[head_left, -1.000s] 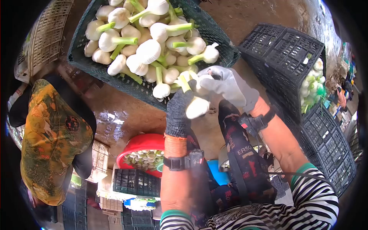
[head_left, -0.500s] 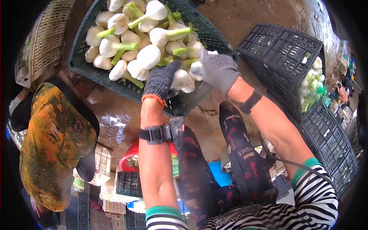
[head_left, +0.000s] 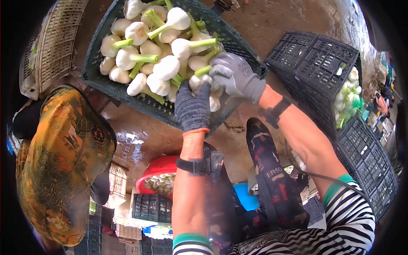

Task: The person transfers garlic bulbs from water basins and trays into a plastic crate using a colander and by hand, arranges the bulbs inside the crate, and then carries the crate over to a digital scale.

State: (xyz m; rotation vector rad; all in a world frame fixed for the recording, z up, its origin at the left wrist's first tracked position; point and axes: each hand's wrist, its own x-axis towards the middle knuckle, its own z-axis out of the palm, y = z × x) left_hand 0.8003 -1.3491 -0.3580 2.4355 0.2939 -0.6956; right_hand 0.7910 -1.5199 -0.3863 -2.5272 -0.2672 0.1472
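Observation:
A dark green plastic crate [head_left: 121,94] holds a heap of white garlic bulbs [head_left: 166,68] with short green stems. At the crate's near side, my left hand [head_left: 193,108], in a dark knitted glove, has its thumb and fingers around a garlic bulb [head_left: 196,81]. My right hand [head_left: 238,76], in a grey coated glove, is just to the right. Its fingers are curled in on the garlic at the crate's right side, and its palm hides much of what it grips.
Black crates [head_left: 314,63] stand at the right, one with garlic showing. A person in a patterned orange-green top [head_left: 63,165] is at the left. A red basin [head_left: 159,170] of garlic, a blue container [head_left: 246,196] and pale crates [head_left: 55,46] stand around on the wet floor.
My left hand has moved right and down and turned its fingers upward onto a bulb. My right hand has shifted slightly left, its fingers curling in. The view has shifted slightly.

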